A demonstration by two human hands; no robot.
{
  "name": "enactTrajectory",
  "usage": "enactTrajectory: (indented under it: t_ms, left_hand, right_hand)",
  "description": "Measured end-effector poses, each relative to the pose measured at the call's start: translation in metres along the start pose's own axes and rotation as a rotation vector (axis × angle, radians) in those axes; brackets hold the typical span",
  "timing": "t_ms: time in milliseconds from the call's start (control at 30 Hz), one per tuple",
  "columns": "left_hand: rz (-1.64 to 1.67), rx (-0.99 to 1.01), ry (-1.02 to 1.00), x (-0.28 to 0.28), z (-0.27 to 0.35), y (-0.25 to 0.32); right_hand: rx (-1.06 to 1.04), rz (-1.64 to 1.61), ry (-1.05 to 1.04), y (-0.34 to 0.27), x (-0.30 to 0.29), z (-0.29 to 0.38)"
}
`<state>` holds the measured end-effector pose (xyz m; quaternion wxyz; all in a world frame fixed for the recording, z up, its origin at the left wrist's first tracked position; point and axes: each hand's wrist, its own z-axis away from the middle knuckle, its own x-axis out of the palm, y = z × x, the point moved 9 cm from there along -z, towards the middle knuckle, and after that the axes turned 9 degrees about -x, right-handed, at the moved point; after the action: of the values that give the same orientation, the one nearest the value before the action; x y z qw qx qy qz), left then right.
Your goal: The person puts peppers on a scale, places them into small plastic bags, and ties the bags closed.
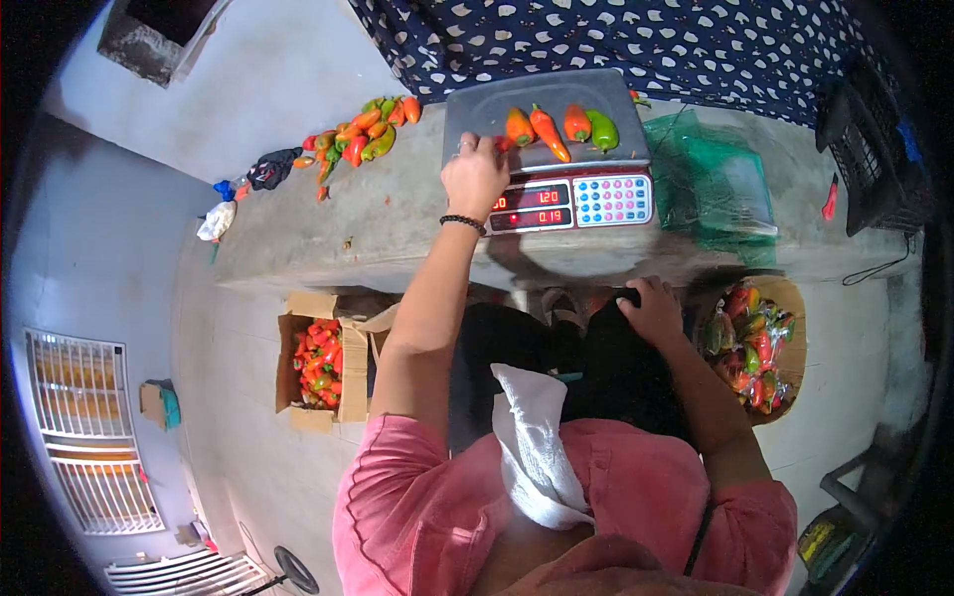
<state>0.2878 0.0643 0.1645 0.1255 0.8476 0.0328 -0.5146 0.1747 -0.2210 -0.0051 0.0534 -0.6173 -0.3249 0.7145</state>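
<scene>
At the left edge of the metal pan of a digital weighing scale (536, 86), my left hand (475, 173) has its fingers curled over a red pepper (502, 143). Only a small part of this pepper shows beside the fingers. Further right on the pan lie an orange-green pepper (519, 127), a long orange pepper (550, 134), a red-orange pepper (576, 123) and a green pepper (603, 131). The scale's red digits are lit beside its keypad (613, 200). My right hand (653, 309) rests empty on my knee, thumb apart from the fingers.
A pile of mixed peppers (354, 138) lies left on the concrete counter (402, 216). On the floor, a cardboard box (354, 372) holds loose red peppers; another container (796, 335) holds bagged peppers. Green plastic bags (708, 186), a red-handled tool (830, 197) and a black crate (868, 149) sit right.
</scene>
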Motion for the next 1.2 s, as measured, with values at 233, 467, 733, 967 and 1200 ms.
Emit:
enactTrajectory:
  t_ms: [233,467,733,967,1200]
  left_hand:
    - [0.033,-0.049,-0.055,0.010,0.007,-0.003]
    - [0.611,-0.483,-0.032,-0.003,0.114,-0.130]
    - [0.208,-0.764,-0.104,0.001,0.364,-0.306]
    - [-0.017,-1.322,-0.417,0.046,0.477,-0.327]
    - [0.408,-0.720,-0.105,0.027,0.325,-0.248]
  right_hand:
    - [0.011,-0.007,-0.002,0.006,-0.001,0.000]
    - [0.000,-0.161,0.287,0.041,-0.003,0.002]
    - [0.210,-0.542,0.644,0.127,-0.009,-0.038]
    - [0.492,-1.104,0.793,0.139,-0.027,-0.059]
    - [0.348,-1.326,0.815,0.157,-0.039,-0.062]
